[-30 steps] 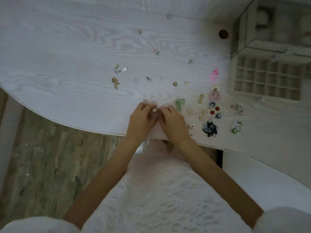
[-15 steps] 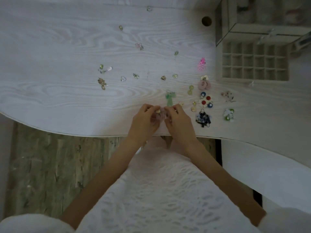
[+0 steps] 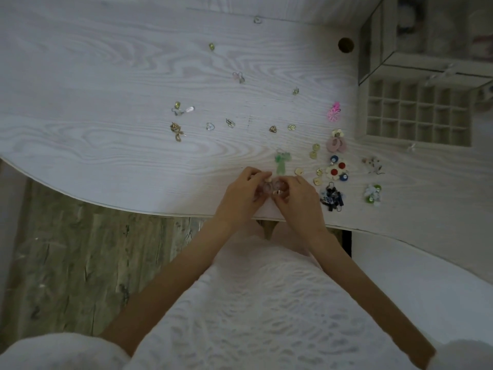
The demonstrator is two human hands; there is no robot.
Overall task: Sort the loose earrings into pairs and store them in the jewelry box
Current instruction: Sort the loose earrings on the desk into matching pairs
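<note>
Pale earrings (image 3: 270,186) half-hidden between hands (image 3: 272,194)

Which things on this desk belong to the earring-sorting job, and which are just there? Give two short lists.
Job:
- loose earrings, e.g. pink flower earring, green earring, gold earring
- clear pinkish earrings held between left hand and right hand
- jewelry box tray, compartments empty

Just there:
- round cable hole
- glass-fronted cabinet

Jewelry box (image 3: 426,76) cropped at right edge

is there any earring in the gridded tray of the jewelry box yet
No, every visible compartment of the pale gridded tray looks bare.
</note>
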